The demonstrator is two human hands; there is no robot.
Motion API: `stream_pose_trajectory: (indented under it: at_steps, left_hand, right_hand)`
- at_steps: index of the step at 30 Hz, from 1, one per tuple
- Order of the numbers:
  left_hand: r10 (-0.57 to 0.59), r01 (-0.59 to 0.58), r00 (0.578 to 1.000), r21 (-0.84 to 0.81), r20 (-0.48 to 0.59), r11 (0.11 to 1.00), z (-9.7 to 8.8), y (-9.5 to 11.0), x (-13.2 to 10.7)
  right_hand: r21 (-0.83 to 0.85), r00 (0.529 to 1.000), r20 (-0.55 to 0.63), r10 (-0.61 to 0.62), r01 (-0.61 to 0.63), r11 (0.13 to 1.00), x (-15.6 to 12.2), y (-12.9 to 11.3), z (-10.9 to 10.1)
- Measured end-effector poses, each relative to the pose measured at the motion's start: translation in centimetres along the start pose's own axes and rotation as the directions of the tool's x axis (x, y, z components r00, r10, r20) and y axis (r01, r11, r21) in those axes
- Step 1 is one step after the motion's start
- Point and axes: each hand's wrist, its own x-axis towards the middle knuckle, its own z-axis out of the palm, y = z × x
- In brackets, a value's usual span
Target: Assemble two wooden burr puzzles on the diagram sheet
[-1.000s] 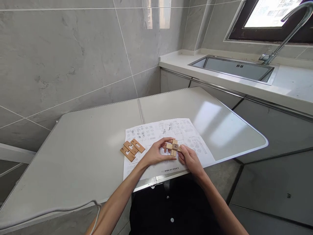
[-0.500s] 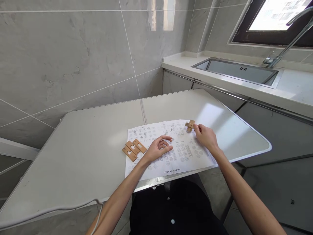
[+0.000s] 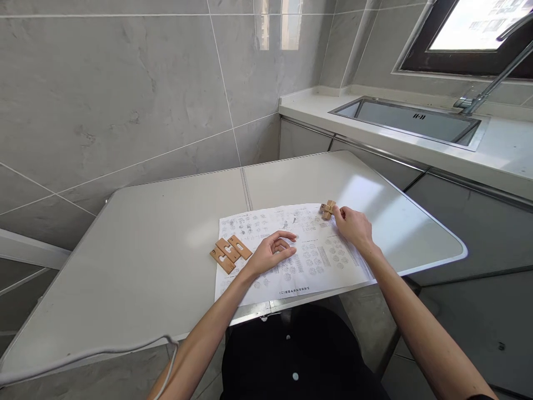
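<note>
A small assembled wooden cross [image 3: 327, 209] rests at the far right corner of a printed instruction sheet [image 3: 310, 266]. My right hand [image 3: 353, 228] reaches out to it, fingertips pinched against its right side. My left hand [image 3: 272, 253] lies on the middle of the sheet with its fingers loosely curled and apart, holding nothing. Three flat slotted wooden pieces [image 3: 231, 251] lie side by side just left of my left hand, at the sheet's left edge.
The sheet lies on a white folding table [image 3: 145, 250] with a seam down its middle, set against a grey tiled wall. A counter with a steel sink [image 3: 410, 121] and a tap [image 3: 485, 91] runs behind on the right. A white cable [image 3: 104, 350] hangs along the table's near left edge.
My right hand carried the wooden cross from in front of me out to the sheet's far right corner. My left hand let go of it and stayed on the sheet.
</note>
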Motion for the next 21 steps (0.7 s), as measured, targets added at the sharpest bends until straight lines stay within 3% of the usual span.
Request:
stream_pose_trajectory:
  at_steps: [16, 21]
  left_hand:
    - [0.009, -0.009, 1.0, -0.01, 0.004, 1.0, 0.0, 0.0, 0.1]
    - [0.018, -0.018, 1.0, -0.004, 0.003, 1.0, 0.0, -0.2, 0.1]
  right_hand:
    - [0.048, 1.0, 0.026, 0.007, -0.008, 0.999, -0.4, 0.6, -0.2]
    - [0.083, 1.0, -0.014, 0.027, -0.026, 0.996, -2.3, 1.5, -0.8]
